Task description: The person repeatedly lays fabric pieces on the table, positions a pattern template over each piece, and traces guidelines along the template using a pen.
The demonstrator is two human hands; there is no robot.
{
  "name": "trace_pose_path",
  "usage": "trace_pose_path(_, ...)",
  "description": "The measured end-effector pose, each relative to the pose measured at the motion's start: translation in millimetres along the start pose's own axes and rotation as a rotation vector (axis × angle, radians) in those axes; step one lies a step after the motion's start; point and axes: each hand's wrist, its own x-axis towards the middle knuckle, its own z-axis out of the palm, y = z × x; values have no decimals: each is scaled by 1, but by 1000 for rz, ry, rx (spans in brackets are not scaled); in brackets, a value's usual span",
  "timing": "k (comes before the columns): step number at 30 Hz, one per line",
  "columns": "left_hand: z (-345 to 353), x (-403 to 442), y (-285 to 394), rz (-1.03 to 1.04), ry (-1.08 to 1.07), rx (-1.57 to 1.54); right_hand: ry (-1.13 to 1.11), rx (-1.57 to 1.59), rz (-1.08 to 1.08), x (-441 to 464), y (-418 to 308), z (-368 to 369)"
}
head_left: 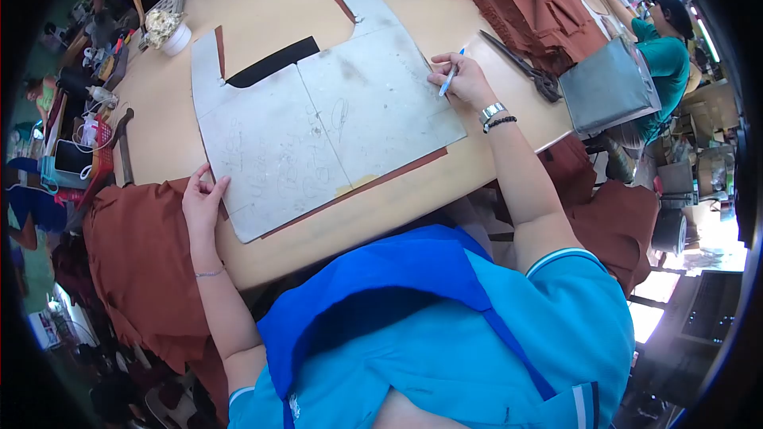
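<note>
A flat grey pattern template (278,127) with handwriting and a cut-out at its far side lies on the table. Rust-brown fabric (358,185) peeks out from beneath its edges, and a black piece (274,62) shows in the cut-out. My right hand (467,81) pinches a blue-and-white pen (450,78) at the template's right edge. At the left edge, my left hand (203,197) rests with thumb and forefinger apart, touching the template's border.
Rust-brown fabric (147,262) drapes over the near left table edge, by a hammer (122,143). Large scissors (524,67) and a grey pad (610,86) lie right. A white tub (176,38) stands at the far left. A person in green (666,52) sits right.
</note>
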Motion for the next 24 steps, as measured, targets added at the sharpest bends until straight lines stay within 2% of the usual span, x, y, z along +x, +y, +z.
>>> trace_pose_path(11,1,10,-18,33,-23,-82,3,-8,20,-3,0,-3)
trace_pose_path(18,0,12,-21,48,-4,-5,-30,-38,-1,-2,-2,-6)
trace_pose_path(20,-3,2,-1,22,-5,42,-26,2,-12,-3,-1,-4)
trace_pose_path(24,0,2,-1,30,7,100,-6,-143,-79,-6,-5,-6)
